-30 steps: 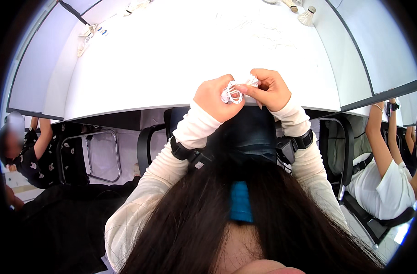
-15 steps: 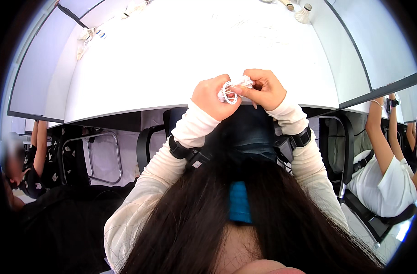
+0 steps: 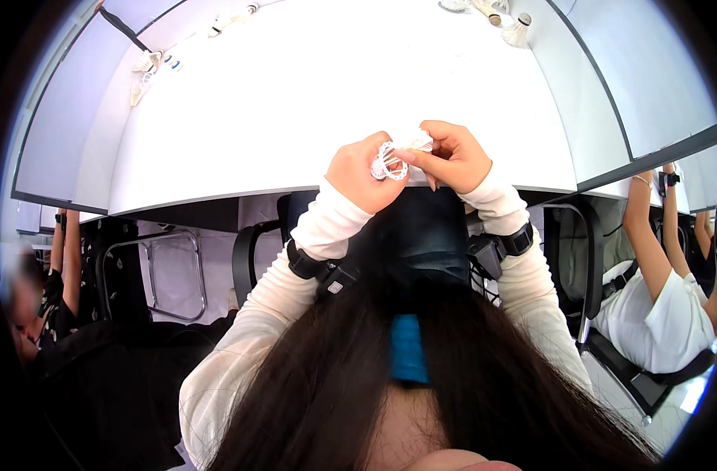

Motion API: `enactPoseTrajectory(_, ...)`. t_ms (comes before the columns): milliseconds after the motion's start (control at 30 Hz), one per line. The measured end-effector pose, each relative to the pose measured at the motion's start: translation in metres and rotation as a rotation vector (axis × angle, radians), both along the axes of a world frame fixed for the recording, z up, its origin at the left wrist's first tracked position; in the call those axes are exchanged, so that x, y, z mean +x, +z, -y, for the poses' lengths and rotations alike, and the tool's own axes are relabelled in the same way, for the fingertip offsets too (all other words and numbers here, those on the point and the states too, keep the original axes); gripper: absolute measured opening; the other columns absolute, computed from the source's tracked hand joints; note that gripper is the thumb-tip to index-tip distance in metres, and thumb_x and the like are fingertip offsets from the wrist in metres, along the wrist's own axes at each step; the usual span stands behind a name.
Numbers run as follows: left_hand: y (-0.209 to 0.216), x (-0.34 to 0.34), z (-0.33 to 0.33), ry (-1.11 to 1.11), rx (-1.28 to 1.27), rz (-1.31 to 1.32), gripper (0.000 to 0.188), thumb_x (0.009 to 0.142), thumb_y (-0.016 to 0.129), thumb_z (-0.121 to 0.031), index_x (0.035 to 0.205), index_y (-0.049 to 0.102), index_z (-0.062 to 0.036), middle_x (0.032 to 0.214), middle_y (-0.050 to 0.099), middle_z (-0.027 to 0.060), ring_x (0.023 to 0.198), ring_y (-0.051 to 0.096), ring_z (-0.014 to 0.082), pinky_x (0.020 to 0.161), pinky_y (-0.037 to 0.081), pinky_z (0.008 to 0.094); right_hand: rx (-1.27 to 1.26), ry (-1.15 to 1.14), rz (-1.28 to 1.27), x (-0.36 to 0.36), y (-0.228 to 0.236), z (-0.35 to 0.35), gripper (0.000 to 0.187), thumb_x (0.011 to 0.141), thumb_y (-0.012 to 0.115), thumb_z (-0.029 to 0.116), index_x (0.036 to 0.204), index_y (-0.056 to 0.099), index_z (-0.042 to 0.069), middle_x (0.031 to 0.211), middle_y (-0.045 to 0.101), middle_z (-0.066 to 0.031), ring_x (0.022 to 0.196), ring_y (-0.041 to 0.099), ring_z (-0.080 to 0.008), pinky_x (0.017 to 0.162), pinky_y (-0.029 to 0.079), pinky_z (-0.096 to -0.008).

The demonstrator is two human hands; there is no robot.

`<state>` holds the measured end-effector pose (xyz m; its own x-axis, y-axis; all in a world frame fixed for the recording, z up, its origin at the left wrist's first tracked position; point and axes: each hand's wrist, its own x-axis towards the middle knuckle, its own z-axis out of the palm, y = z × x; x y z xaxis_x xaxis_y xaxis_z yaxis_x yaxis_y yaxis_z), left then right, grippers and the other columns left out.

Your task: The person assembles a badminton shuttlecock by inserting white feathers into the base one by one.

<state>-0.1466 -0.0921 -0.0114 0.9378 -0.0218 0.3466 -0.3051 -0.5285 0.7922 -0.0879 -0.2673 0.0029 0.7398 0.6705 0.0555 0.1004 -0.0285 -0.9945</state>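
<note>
My left hand [image 3: 362,171] is closed around a white openwork piece [image 3: 389,163] with a round lacy rim and thin pale ribs, like a shuttlecock skirt. My right hand [image 3: 457,155] pinches at it from the right, thumb laid across toward the ring. White crumpled-looking material [image 3: 423,142] shows between the right thumb and fingers. Whether it is part of the same piece I cannot tell. Both hands are held close together over the front edge of the white table [image 3: 296,102], and the left palm hides part of the piece.
Shuttlecocks lie along the table's edges, one at the back right [image 3: 518,31] and another at the left [image 3: 147,61], by small blue-and-white items [image 3: 172,61]. Upright partitions [image 3: 602,71] flank the table. Other people sit at both sides, one in a white shirt [image 3: 663,314] at the right.
My left hand has shifted slightly left with the piece, and the round rim is turned a little more into view. My right hand keeps its pinch almost in place.
</note>
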Motion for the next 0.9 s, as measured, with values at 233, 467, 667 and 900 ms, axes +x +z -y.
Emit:
enactPoseTrajectory(233, 0.001, -0.001, -0.006, -0.029, -0.09, -0.044, 0.015, 0.074, 0.065, -0.013, 0.073, 0.055, -0.0018, 0.059, 0.055, 0.0141, 0.051, 0.055, 0.0268, 0.052, 0.044, 0.0329, -0.145, 0.108, 0.356, 0.023, 0.021, 0.03, 0.014, 0.081, 0.071, 0.014, 0.091, 0.066, 0.004, 0.075, 0.063, 0.0006, 0.073, 0.057, -0.0086, 0.069, 0.042, -0.0245)
enactPoseTrajectory(467, 0.001, -0.002, -0.017, -0.151, -0.144, -0.039, 0.015, 0.072, 0.066, -0.01, 0.074, 0.054, -0.001, 0.06, 0.054, 0.0111, 0.053, 0.048, 0.0192, 0.055, 0.044, 0.0302, -0.388, -0.061, 0.937, 0.067, 0.005, 0.011, 0.025, 0.079, 0.066, 0.017, 0.102, 0.069, 0.007, 0.121, 0.061, -0.0117, 0.118, 0.051, -0.0313, 0.101, 0.04, -0.0398)
enactPoseTrajectory(667, -0.001, 0.002, -0.029, -0.29, -0.253, -0.086, 0.013, 0.072, 0.065, -0.007, 0.078, 0.054, -0.0009, 0.065, 0.055, 0.0052, 0.06, 0.046, 0.0129, 0.059, 0.043, 0.0283, -0.72, 0.158, 1.104, 0.085, 0.019, -0.023, 0.047, 0.077, 0.07, 0.025, 0.119, 0.063, 0.004, 0.144, 0.043, -0.0153, 0.142, 0.022, -0.0356, 0.113, 0.026, -0.0426)
enactPoseTrajectory(900, 0.0, 0.004, -0.038, -0.419, -0.36, -0.231, 0.016, 0.076, 0.065, -0.006, 0.09, 0.061, -0.0011, 0.075, 0.059, 0.0018, 0.07, 0.051, 0.01, 0.066, 0.045, 0.0266, -0.822, 0.26, 1.001, 0.086, 0.026, -0.022, 0.054, 0.074, 0.071, 0.022, 0.122, 0.06, 0.001, 0.141, 0.047, -0.0167, 0.14, 0.026, -0.0357, 0.113, 0.027, -0.0416)
